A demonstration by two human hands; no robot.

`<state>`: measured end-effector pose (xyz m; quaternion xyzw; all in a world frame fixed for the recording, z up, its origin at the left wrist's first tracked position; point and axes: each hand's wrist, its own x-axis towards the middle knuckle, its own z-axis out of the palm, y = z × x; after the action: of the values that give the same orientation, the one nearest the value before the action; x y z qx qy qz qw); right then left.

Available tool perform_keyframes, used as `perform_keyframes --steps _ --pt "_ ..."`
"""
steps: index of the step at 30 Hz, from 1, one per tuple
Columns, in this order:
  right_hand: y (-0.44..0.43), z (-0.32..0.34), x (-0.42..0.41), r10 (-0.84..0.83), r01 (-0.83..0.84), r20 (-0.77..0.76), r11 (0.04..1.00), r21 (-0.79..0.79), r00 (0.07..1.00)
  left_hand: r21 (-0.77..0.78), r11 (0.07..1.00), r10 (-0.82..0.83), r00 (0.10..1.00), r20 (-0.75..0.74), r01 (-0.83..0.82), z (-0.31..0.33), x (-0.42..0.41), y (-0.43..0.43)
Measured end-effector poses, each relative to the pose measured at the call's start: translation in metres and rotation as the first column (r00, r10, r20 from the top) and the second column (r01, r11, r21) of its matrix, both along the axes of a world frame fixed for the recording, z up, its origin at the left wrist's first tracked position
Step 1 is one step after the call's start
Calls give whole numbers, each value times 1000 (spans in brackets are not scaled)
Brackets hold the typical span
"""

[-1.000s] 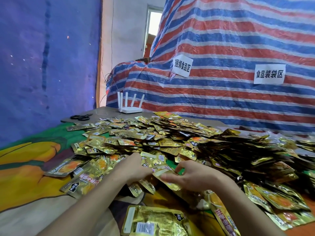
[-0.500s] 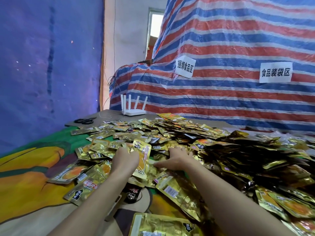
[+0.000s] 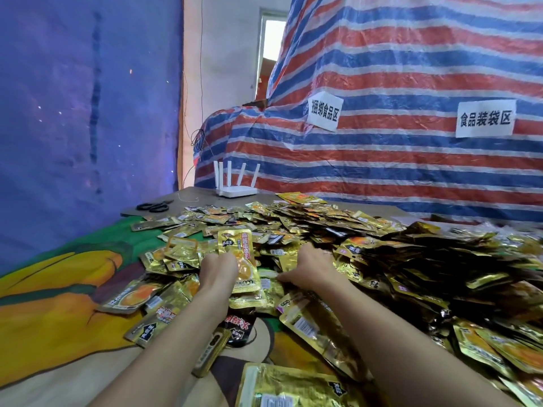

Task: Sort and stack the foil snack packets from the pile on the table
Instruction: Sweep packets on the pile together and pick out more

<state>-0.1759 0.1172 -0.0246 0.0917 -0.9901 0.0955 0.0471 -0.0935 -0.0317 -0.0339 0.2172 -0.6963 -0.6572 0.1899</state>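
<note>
Head view: observed left hand point(image 3: 219, 268) clamped on upright gold foil snack packet point(image 3: 235, 245) above heaped pile of gold foil packets point(image 3: 323, 221) covering table point(image 3: 58, 304) from centre to right edge; right hand point(image 3: 311, 267) palm-down on pile, finger curl indeterminable.

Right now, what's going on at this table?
A person is sorting a pile of gold foil snack packets on the table. The left hand holds one packet upright, printed face toward the camera. The right hand reaches into the pile, fingertips hidden among packets.
</note>
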Motion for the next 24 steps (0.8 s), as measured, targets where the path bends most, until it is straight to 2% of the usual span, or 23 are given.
perform_keyframes --steps 6,8,10,13,15,18,21,24 --pt "2 7 12 118 -110 -156 992 61 981 24 998 -57 998 -36 58 -6 -6 -5" --pt "6 8 15 132 -128 -215 991 31 968 78 994 -71 996 -58 75 -7 -8 -4" --pt "12 12 20 129 -149 -278 987 -53 952 249 964 -77 994 -84 96 -4 -6 -3" --pt "26 20 27 93 -221 -397 931 -290 913 566 794 -189 975 -117 222 1 0 -3" --pt "37 26 34 6 -257 -432 811 -525 902 638 703 -286 947 -149 313 3 4 -3" --pt "49 33 47 -137 -202 -309 506 -838 941 660 636 -370 909 -194 400 3 7 -3" --pt "56 26 57 -123 -46 -80 260 -965 989 628 632 -413 883 -221 453 3 6 1" --pt "56 13 65 46 48 51 74 -996 998 586 641 -469 858 -211 495 2 8 10"
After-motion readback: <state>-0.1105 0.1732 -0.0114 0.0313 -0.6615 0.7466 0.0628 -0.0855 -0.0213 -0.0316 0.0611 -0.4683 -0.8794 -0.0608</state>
